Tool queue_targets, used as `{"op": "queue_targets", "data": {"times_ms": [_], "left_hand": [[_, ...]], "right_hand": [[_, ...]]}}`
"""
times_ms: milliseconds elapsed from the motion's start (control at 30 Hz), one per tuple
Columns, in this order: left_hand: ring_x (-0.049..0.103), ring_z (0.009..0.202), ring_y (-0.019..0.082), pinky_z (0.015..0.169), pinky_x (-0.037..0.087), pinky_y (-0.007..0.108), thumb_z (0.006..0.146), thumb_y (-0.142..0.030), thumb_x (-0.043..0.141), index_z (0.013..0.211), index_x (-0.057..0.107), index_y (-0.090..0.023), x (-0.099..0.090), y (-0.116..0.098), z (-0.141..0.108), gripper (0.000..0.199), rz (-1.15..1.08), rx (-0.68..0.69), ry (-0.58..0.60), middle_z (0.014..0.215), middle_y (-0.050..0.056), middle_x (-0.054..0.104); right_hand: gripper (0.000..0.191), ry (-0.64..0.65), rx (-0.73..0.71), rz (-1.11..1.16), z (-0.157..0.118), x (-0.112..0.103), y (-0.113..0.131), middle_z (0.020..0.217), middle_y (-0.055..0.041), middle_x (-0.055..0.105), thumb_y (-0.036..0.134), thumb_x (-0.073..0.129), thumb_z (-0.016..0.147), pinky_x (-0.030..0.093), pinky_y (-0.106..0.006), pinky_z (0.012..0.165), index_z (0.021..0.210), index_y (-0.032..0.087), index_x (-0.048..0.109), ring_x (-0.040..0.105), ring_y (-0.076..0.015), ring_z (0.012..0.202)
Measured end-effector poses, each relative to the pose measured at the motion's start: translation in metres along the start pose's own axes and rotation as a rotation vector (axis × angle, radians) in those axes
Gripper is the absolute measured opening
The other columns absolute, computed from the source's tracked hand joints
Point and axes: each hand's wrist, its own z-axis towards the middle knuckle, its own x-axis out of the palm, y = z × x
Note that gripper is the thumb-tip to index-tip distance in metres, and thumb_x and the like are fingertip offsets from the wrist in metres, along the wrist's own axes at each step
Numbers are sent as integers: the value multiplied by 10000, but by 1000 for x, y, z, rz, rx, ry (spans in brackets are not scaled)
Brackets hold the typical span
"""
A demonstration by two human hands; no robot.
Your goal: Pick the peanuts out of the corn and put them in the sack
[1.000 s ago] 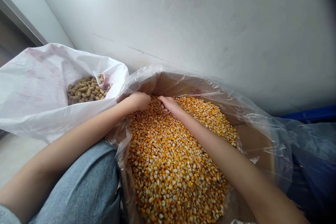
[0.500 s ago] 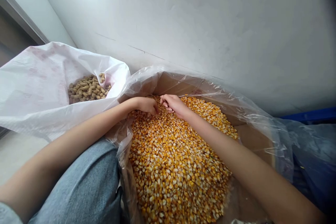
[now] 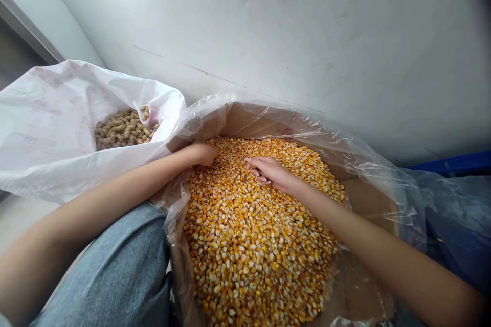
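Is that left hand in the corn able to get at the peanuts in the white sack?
Probably yes. The left hand sits at the edge of the corn kernels, close to the peanuts. Only the folded lip of the white sack and the clear plastic liner lie between, and both look soft.

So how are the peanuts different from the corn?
The tan, wrinkly peanuts in their shells are bigger and longer than the small yellow-orange corn kernels. The peanuts lie in a white woven sack, while the corn fills a cardboard box lined with clear plastic. Far more corn shows than peanuts. Both are loose heaps in open containers.
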Motion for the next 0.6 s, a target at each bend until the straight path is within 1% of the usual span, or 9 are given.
{"op": "queue_targets", "data": {"times_ms": [100, 167, 300, 367, 500, 533, 600], "left_hand": [[536, 590, 164, 560, 384, 237, 654, -269, 505, 753, 652, -100, 0, 0, 5, 245, -21, 42, 104, 733, 102, 631], [500, 548, 133, 513, 350, 212, 675, -273, 476, 731, 644, -101, 1, -2, 8, 247, -78, 67, 110, 690, 75, 623], [444, 494, 101, 467, 303, 198, 642, -266, 507, 639, 618, -108, 2, -2, 10, 194, -156, 52, 88, 572, 23, 577], [419, 457, 84, 450, 294, 193, 634, -281, 521, 595, 597, -124, 0, 1, 9, 179, -328, 53, 90, 509, -8, 537], [345, 380, 53, 373, 252, 189, 617, -399, 564, 574, 539, -144, -8, 4, 1, 259, -884, 57, 87, 476, -37, 470], [326, 366, 46, 352, 236, 183, 620, -424, 564, 567, 515, -145, -10, 4, -1, 289, -1016, 61, 112, 471, -39, 448], [290, 343, 35, 314, 205, 164, 652, -456, 533, 545, 463, -143, -13, 3, -3, 338, -1250, 76, 210, 453, -42, 395]], "right_hand": [[281, -3, 8, 3, -7, -2, -9, 507, 63, 341, 439, 491, 693, 163, -136, 314, 681, 158, 478, 270, -12, 350], [282, -4, 17, 19, -9, -3, -13, 511, 63, 342, 442, 492, 690, 161, -135, 315, 688, 160, 480, 273, -13, 353], [278, -25, 5, 55, -10, -2, -12, 519, 62, 348, 440, 498, 686, 158, -137, 313, 689, 163, 479, 277, -13, 352], [267, -21, -2, 91, -10, -2, -9, 519, 64, 348, 430, 494, 693, 154, -139, 311, 700, 163, 485, 270, -11, 346], [228, 16, 26, 264, -9, -4, -7, 503, 71, 330, 394, 485, 707, 126, -142, 309, 704, 166, 474, 245, -9, 335], [219, 29, 40, 313, -8, -5, -7, 498, 72, 327, 384, 482, 709, 122, -143, 310, 697, 165, 467, 244, -10, 335], [204, 51, 65, 389, -7, -8, -8, 492, 72, 325, 363, 476, 713, 121, -143, 311, 681, 163, 454, 249, -12, 336]]}}
